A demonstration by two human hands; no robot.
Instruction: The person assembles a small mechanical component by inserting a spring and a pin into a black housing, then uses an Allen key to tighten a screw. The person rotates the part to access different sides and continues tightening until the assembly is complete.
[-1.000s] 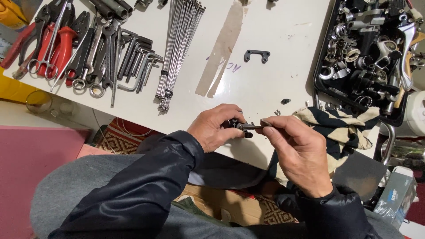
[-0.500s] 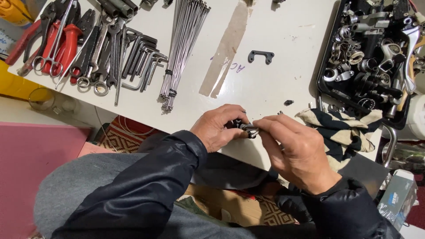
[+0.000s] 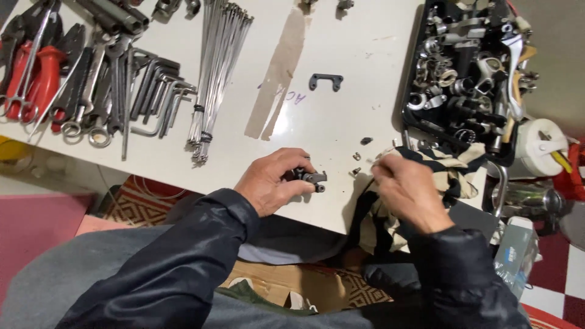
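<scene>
The left hand [image 3: 271, 183] is clenched around a small dark metal fitting [image 3: 308, 178], holding it at the near edge of the white surface [image 3: 341, 122], probably so the edge steadies the part. The right hand [image 3: 407, 190] is pinched shut on a striped dark-and-cream rag [image 3: 451, 173] that drapes over the edge, kept close beside the fitting. Between the hands lie a few tiny screws or bolts [image 3: 356, 163], apart from each other, seemingly set down within easy reach. A small black bracket [image 3: 326, 81] lies alone further back. To the left, a bundle of thin steel rods [image 3: 216, 73], bent hex keys [image 3: 155, 91] and red-handled pliers [image 3: 33, 76] are laid out in rows. A black tray [image 3: 409, 91] at right holds mixed metal parts. A patterned rug [image 3: 131, 198] shows on the floor below.
</scene>
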